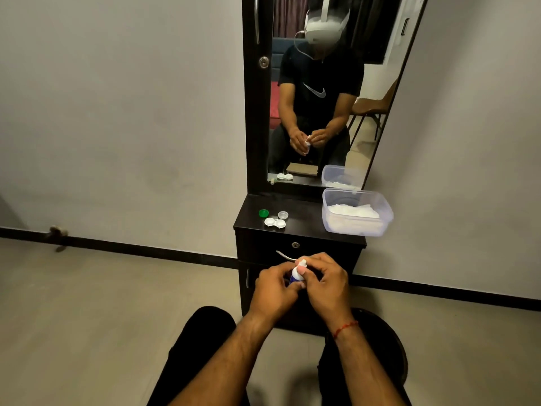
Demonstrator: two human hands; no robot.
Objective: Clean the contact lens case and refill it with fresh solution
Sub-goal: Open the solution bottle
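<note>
In the lower centre of the frame both hands are closing around a small white-and-blue plastic solution bottle [296, 273]: the left hand [273, 290] is wrapping its body in a closed grip, while the right hand [325, 284] is pinching at the white cap or nozzle end with its fingertips, apparently working the top, though whether it is loosening or tightening cannot be told. The bottle is likely light and smooth, with soft walls that will squirt if squeezed, so holding it low on the body and turning only the cap seems wisest. Above the hands, near the middle of the frame, the white twin-well plastic contact lens case [275, 222] is lying open on the dark wooden worktop [304, 218], with a green round screw cap [263, 213] just to its left and a clear round screw cap [282, 214] just beside it at upper right. The case looks tiny, stiff and easily tipped; steadying it by its middle bridge should help. A translucent plastic tub of white tissues [355, 213] is sitting at the worktop's right.
</note>
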